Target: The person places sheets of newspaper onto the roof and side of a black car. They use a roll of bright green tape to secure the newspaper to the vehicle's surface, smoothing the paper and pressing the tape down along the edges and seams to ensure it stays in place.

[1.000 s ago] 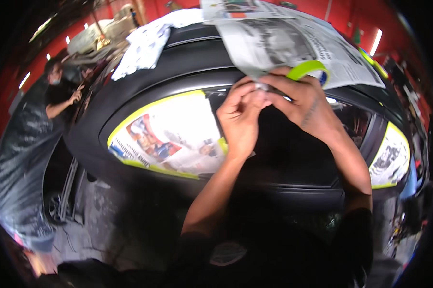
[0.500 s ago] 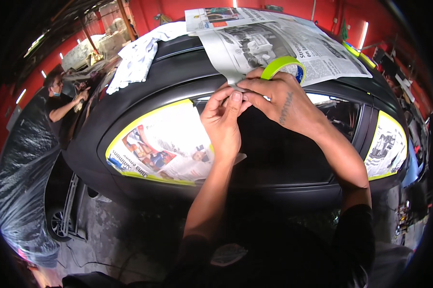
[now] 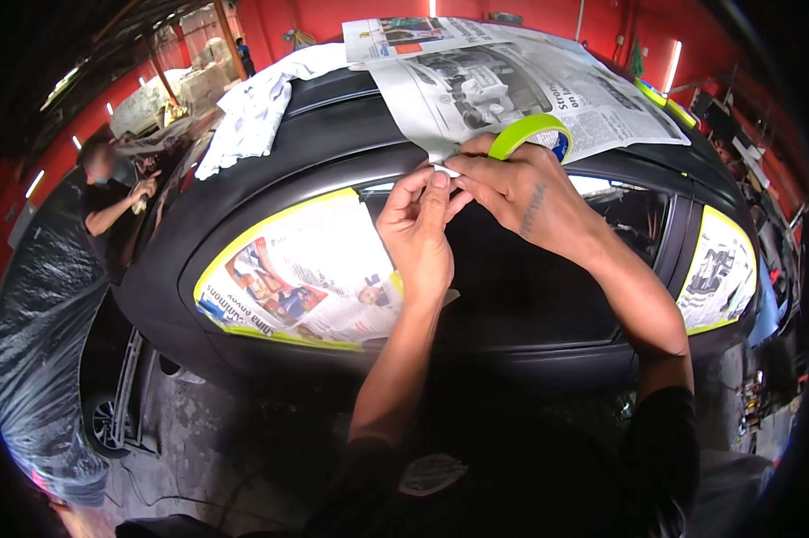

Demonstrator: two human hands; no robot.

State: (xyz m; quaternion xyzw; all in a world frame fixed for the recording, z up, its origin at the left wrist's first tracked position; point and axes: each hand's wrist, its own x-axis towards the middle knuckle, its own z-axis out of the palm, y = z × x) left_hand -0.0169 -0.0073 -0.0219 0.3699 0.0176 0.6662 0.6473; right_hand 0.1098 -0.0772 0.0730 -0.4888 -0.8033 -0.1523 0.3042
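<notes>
My left hand (image 3: 422, 224) is closed in a pinch, thumb and fingertips together at the near corner of a newspaper sheet (image 3: 476, 85) lying over the dark car's roof. Against it, my right hand (image 3: 521, 193) pinches at the same corner, with a small pale bit showing between the fingertips. A yellow-green roll of masking tape (image 3: 523, 128) rests about the right hand's fingers, its blue inner core partly showing. Both hands are above the dark side window (image 3: 530, 260), at the roof's edge. The fingers hide exactly what each fingertip grips.
Newspaper edged with yellow-green tape covers the left window (image 3: 288, 269) and the small right window (image 3: 720, 269). A white cloth (image 3: 247, 125) lies on the roof's left part. At far left a co-worker (image 3: 108, 197) stands near plastic sheeting (image 3: 41, 359) and a wheel (image 3: 108, 421).
My hands stay together at the paper's corner. The tape roll has tilted and sits slightly lower on my right hand. The whole view has shifted a little.
</notes>
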